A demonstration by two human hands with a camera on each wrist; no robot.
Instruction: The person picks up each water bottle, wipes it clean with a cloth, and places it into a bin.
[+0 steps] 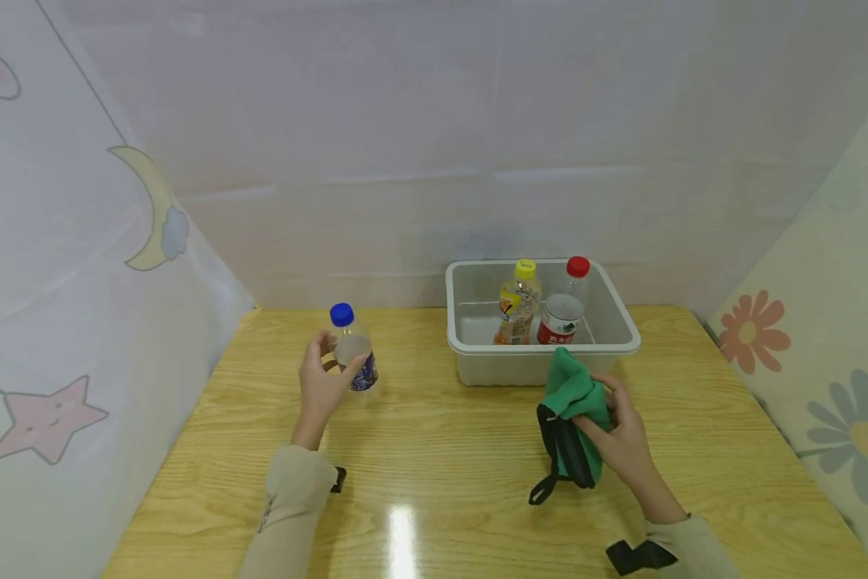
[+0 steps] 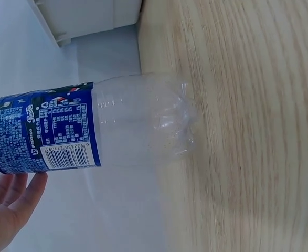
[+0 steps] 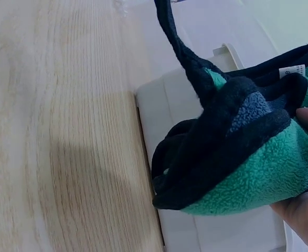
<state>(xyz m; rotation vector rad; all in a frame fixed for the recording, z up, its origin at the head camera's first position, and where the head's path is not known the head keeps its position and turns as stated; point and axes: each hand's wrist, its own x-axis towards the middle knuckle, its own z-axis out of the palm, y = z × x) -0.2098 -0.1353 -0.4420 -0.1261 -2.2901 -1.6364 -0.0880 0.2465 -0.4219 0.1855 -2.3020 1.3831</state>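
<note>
On the left of the head view, my left hand (image 1: 322, 383) grips a clear plastic bottle (image 1: 354, 347) with a blue cap and a dark blue label. In the left wrist view the bottle's (image 2: 138, 118) barcode and clear lower part face the camera, its base close over the wood. Toward the right, my right hand (image 1: 622, 438) holds a bunched green cloth (image 1: 578, 390) with black edging, pinched between thumb and fingers. A black loop dangles from the cloth, and a small white tag shows on it in the right wrist view.
Behind the cloth stands a light grey plastic bin (image 1: 528, 366). Inside it are a yellow-capped bottle (image 1: 516, 310) and a red-capped bottle (image 1: 564, 310). The wooden table (image 1: 434, 450) meets a pale cloth backdrop (image 1: 405, 161) at the rear, with printed sheets at both sides.
</note>
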